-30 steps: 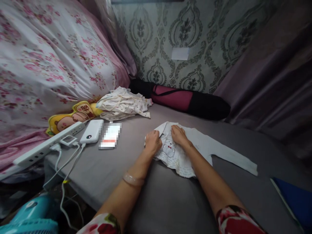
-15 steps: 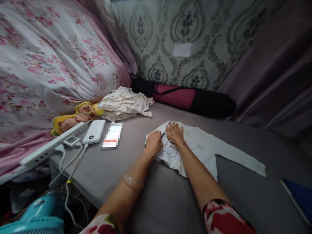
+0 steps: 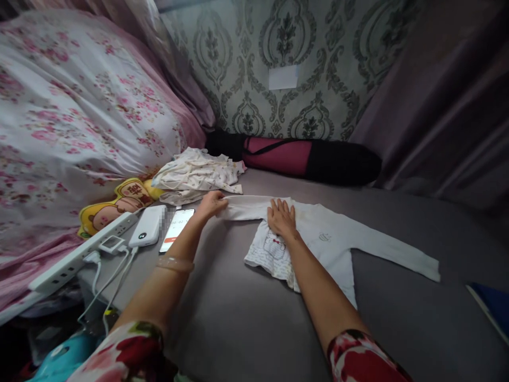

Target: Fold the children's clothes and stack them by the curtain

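Note:
A small white long-sleeved shirt (image 3: 330,233) lies spread on the grey bed sheet (image 3: 238,313), with one sleeve stretched out to the right. My left hand (image 3: 211,205) grips the end of the other sleeve and holds it out to the left. My right hand (image 3: 281,217) lies flat with fingers spread on the shirt near the shoulder. Below that hand, a printed cartoon figure with a red bow shows on the cloth, partly covered by my forearm. The front hem on that side is wavy and rumpled.
A heap of pale clothes (image 3: 194,172) lies behind my left hand. Nearby are a phone (image 3: 177,225), a white power bank (image 3: 148,225), a power strip (image 3: 83,254) with cables and a yellow plush toy (image 3: 115,204). A long black-and-maroon bag (image 3: 294,157) lies along the wall.
My left hand has moved left and away from the body of the shirt, drawing the bunched sleeve out straight. My right hand stays pressed on the shirt.

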`<state>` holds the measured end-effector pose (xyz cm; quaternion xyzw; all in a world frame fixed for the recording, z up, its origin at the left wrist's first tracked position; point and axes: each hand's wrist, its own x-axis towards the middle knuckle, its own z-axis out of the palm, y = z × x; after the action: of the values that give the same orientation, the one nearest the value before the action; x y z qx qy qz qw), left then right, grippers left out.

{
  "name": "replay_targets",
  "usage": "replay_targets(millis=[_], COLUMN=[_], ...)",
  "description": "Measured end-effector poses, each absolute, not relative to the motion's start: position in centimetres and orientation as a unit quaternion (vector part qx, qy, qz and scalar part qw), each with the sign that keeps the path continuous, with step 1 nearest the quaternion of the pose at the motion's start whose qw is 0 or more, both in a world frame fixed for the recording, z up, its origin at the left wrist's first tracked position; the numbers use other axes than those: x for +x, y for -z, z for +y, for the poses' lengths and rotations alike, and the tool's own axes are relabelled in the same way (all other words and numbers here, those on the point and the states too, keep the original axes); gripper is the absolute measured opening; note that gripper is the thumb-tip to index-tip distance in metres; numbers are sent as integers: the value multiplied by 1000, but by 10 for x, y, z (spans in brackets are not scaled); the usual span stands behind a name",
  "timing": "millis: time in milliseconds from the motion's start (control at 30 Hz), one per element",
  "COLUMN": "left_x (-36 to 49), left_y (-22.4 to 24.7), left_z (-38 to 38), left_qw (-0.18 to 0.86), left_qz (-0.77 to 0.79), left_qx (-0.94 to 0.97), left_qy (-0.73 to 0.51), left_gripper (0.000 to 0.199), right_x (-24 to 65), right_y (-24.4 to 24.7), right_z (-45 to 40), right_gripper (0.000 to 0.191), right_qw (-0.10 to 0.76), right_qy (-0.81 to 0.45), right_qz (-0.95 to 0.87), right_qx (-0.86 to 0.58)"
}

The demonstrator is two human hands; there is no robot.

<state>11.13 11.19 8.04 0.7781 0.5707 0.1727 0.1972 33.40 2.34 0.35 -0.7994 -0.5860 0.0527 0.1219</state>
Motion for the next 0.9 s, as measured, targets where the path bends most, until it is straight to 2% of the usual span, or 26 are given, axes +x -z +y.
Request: replay_targets(millis=[333,533,767,900], left_x=[101,97,87,90], left_y=[-28,-22,-25,-18], left_z=[163,161,152,147], left_qw=[165,127,208,299], left_qz=[583,653,670,645], left_qx=[755,690,675,650], left_qy=[-249,-286,-228,-268], left_gripper=[21,30,35,35], right_x=[335,336,335,334], right_y=[-3,-1,0,0], right_z=[24,26,27,27], right_gripper=[57,57,57,56], right_qw=[115,113,104,103], right_qy=[-49,-44,-41,-40], right_qz=[-587,-589,-584,-585], right_qx=[-800,-799,-804,-803])
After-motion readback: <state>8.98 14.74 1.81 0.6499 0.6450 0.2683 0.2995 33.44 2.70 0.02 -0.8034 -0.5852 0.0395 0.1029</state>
